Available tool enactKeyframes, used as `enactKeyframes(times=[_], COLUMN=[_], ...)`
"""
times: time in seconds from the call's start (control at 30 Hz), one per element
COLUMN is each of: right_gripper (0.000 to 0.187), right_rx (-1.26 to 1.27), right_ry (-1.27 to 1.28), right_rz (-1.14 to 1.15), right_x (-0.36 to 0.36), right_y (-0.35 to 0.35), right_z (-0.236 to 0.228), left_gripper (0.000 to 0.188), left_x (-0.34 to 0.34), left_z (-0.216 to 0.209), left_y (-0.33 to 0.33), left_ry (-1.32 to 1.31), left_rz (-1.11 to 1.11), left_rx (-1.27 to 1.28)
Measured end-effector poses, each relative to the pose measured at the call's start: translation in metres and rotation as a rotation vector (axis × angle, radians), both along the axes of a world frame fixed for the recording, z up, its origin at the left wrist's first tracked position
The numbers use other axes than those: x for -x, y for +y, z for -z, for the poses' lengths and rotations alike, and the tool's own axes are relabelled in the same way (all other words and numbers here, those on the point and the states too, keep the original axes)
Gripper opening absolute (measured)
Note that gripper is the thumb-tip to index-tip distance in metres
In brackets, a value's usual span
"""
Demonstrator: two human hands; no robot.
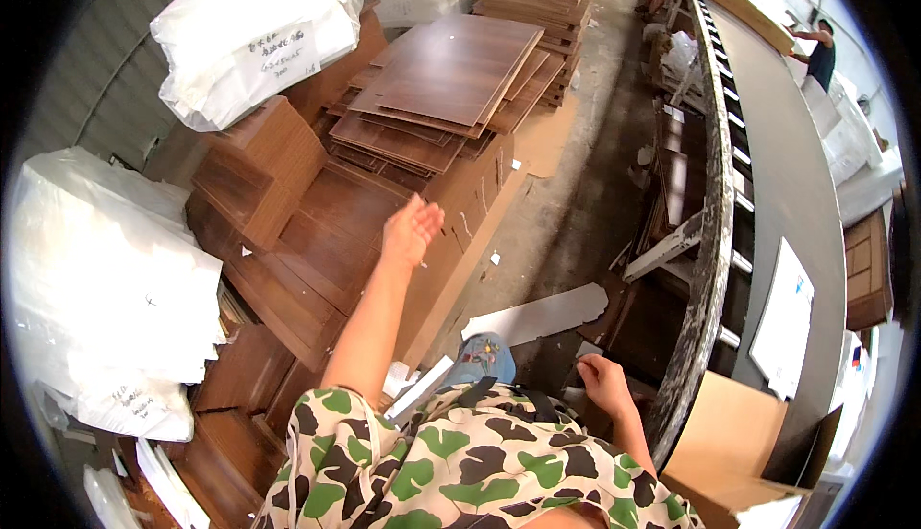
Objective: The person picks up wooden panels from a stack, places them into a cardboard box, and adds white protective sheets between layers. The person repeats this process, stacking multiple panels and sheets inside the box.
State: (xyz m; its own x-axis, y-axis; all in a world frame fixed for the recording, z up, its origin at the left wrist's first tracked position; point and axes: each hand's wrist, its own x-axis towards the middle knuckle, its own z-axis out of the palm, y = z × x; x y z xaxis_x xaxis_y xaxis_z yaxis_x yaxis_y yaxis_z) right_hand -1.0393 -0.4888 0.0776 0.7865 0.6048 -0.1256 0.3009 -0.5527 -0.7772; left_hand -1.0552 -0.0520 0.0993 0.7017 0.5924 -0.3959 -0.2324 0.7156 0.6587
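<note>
Over the right edge of the flat brown panels (331, 227): left hand (413, 232) with fingers extended, holding nothing.
Right hand (606, 382) loosely curled, low beside the worn conveyor rail (705, 270); can't tell if it has hold of anything. Flat panels lie just left of the left hand, apparently below it; can't confirm contact. Taller panel stack (460, 64) sits beyond that hand, layers offset, laid flat probably for stability. Cardboard wall (432, 308) runs along the panels' right side, likely as edge protection. Farther right, white sheet (782, 323) rests on the grey belt (811, 184), cardboard box (724, 423) nearer.
</note>
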Motion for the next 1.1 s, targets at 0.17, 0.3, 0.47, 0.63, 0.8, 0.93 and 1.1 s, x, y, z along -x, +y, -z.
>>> enactKeyframes(times=[0.17,0.3,0.47,0.63,0.8,0.93,1.1], right_gripper=[0.017,0.019,0.018,0.017,0.023,0.061,0.09], right_rx=[0.092,0.13,0.095,-0.143,-0.135,0.017,0.378], right_ry=[0.002,-0.005,0.091,0.079,-0.226,-0.435,-0.145], right_rz=[-0.117,-0.049,-0.107,-0.197,-0.337,-0.352,-0.621], right_x=[-0.099,-0.168,-0.265,-0.413,-0.562,-0.665,-0.712], right_y=[0.03,0.067,0.135,0.239,0.401,0.52,0.604], right_z=[0.015,0.019,-0.017,-0.061,-0.124,-0.112,-0.094], left_gripper=[0.065,0.084,0.073,0.048,0.063,0.061,0.067], left_x=[-0.097,-0.142,-0.178,-0.19,-0.208,-0.224,-0.237], left_z=[-0.002,0.0,-0.021,-0.012,-0.022,-0.019,-0.037], left_y=[0.063,0.108,0.105,0.116,0.112,0.115,0.105], left_ry=[0.007,0.0,0.205,0.258,0.286,0.349,0.651], left_rz=[-0.15,-0.164,-0.225,-0.3,-0.446,-0.56,-0.706], left_rx=[-0.024,-0.007,0.002,-0.019,-0.026,-0.044,-0.089])
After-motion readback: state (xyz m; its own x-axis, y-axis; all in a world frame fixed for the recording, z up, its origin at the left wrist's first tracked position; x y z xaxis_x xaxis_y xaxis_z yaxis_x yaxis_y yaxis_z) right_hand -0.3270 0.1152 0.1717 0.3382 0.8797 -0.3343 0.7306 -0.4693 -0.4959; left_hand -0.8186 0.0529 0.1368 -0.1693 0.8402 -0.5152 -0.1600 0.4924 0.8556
